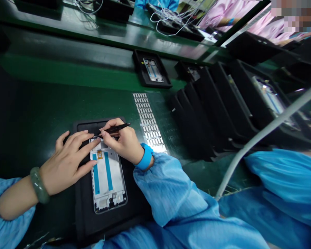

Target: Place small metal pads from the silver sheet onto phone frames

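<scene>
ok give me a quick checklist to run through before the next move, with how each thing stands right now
1. Phone frame lying on the black tray: ok, strips side facing up.
2. Left hand at the frame: ok, spread, with fingers over its upper part.
3. Right hand holding the black pen-like tool: ok, pinched near the frame's top end.
4. Tool tip touching the right spot: cannot tell, too small and partly hidden.
5. Blue wristband on the right wrist: ok, worn.
</scene>
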Tool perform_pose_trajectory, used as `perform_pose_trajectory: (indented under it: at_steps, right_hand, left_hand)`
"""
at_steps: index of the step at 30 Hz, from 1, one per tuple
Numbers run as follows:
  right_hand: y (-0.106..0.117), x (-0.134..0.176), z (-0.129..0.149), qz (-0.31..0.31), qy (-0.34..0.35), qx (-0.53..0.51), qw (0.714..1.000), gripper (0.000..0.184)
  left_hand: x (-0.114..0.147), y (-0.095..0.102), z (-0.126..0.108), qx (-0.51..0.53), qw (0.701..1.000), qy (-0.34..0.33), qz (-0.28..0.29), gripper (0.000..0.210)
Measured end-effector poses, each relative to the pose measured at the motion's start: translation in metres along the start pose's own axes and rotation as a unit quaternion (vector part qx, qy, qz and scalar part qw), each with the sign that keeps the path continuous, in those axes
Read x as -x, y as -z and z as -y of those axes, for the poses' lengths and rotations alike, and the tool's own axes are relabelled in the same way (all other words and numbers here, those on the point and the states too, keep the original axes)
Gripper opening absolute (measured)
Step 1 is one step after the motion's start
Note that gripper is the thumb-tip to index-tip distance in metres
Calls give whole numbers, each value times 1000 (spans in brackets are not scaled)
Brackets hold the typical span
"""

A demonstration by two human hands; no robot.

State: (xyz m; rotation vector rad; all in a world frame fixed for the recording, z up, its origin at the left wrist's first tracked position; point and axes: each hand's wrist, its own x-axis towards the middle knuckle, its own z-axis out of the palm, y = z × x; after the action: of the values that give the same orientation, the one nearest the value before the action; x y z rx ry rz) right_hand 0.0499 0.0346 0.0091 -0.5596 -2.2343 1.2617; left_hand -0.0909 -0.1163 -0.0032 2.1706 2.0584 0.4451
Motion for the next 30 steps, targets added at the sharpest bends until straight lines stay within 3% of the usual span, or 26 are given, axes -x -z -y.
perform_pose_trajectory:
  at_steps: [13, 30]
  right_hand:
    - [-4, -3, 3, 4, 31, 45, 998, 5]
    - [-2, -2, -2, -59, -13, 12, 998, 8]
  left_hand:
    - [0, -1, 1, -16, 1000, -7, -3, 48]
    - [-3, 1, -8, -40, 999, -10, -35, 47]
